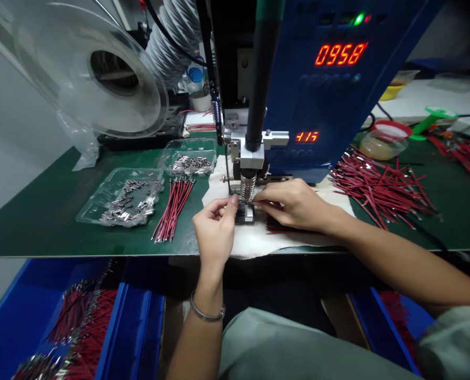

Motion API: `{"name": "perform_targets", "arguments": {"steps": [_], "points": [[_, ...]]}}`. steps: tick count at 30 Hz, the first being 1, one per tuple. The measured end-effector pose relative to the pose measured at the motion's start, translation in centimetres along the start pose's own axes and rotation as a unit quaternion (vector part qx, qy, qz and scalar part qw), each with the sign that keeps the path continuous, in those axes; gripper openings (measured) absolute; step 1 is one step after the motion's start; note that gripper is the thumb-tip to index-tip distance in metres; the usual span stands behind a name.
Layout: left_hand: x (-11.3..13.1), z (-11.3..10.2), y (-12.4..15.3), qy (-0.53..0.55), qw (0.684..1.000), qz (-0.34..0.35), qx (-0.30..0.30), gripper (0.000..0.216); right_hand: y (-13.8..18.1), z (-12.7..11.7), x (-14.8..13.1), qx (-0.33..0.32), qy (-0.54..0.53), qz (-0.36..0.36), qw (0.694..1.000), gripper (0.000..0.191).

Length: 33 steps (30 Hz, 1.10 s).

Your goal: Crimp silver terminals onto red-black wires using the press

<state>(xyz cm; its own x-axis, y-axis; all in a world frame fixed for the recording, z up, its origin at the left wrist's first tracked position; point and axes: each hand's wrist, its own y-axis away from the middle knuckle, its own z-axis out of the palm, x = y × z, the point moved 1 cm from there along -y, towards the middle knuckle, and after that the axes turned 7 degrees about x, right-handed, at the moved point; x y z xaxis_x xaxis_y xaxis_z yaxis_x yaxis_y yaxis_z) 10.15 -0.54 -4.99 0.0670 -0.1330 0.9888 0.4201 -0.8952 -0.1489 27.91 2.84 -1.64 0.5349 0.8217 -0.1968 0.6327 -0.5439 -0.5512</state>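
Observation:
Both hands meet at the small metal fixture (244,214) under the spring-loaded head (248,186) of a blue machine (309,105). My left hand (217,227) is at the fixture's left side, thumb and fingers pinched; whatever lies between them is too small to make out. From the right, my right hand (294,203) reaches in with its fingertips closed together at the fixture, and what they pinch is hidden. Beneath the right hand, some red and black wires (276,226) lie on a white cloth (254,243).
Two clear trays (85,211) of small metal parts and a wire bundle (174,208) are on the left. A large wire pile (381,184) lies to the right. A clear reel (151,105) overhangs the green tabletop (29,211). Blue bins (120,327) with wires stand below.

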Motion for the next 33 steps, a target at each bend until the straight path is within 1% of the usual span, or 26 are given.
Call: {"name": "perform_targets", "arguments": {"steps": [15,19,22,24,25,26,27,30,31,32,33], "points": [[0.1,0.1,0.0,0.011,1.0,-0.009,0.002,0.028,-0.1,-0.1,-0.1,0.005,0.003,0.002,1.0,0.019],[-0.1,0.2,0.0,0.022,1.0,-0.006,-0.006,0.027,0.0,0.0,0.1,0.007,0.003,-0.001,1.0,0.019],[-0.1,-0.4,0.3,0.031,0.999,0.01,0.018,0.025,0.0,-0.5,-0.3,0.027,0.002,-0.011,1.0,0.017],[0.1,-1.1,1.1,0.016,0.998,0.028,0.048,0.022,-0.1,-1.5,-1.1,0.053,-0.012,-0.024,0.998,0.014],[0.3,-1.5,1.7,0.004,0.998,0.037,0.052,0.02,-0.2,-2.1,-1.8,0.063,-0.025,-0.033,0.997,0.013],[0.5,-1.9,2.3,-0.008,0.998,0.045,0.041,0.019,-0.2,-2.7,-2.5,0.079,-0.043,-0.04,0.995,0.012],[0.7,-2.1,3.0,-0.018,0.998,0.053,0.013,0.017,-0.3,-3.2,-3.4,0.088,-0.054,-0.038,0.994,0.011],[1.4,-2.4,5.2,-0.023,0.99,0.08,-0.116,0.019,-0.3,-3.8,-5.7,0.106,-0.1,-0.015,0.989,0.012],[1.5,-2.4,5.9,-0.022,0.985,0.091,-0.144,0.018,-0.3,-3.5,-6.4,0.114,-0.121,-0.011,0.986,0.013],[1.6,-2.3,6.4,-0.021,0.983,0.099,-0.155,0.015,-0.2,-3.1,-7.0,0.132,-0.139,-0.01,0.981,0.013],[1.7,-2.3,6.8,-0.02,0.983,0.103,-0.153,0.011,-0.1,-2.6,-7.5,0.154,-0.154,-0.007,0.976,0.013]]}}
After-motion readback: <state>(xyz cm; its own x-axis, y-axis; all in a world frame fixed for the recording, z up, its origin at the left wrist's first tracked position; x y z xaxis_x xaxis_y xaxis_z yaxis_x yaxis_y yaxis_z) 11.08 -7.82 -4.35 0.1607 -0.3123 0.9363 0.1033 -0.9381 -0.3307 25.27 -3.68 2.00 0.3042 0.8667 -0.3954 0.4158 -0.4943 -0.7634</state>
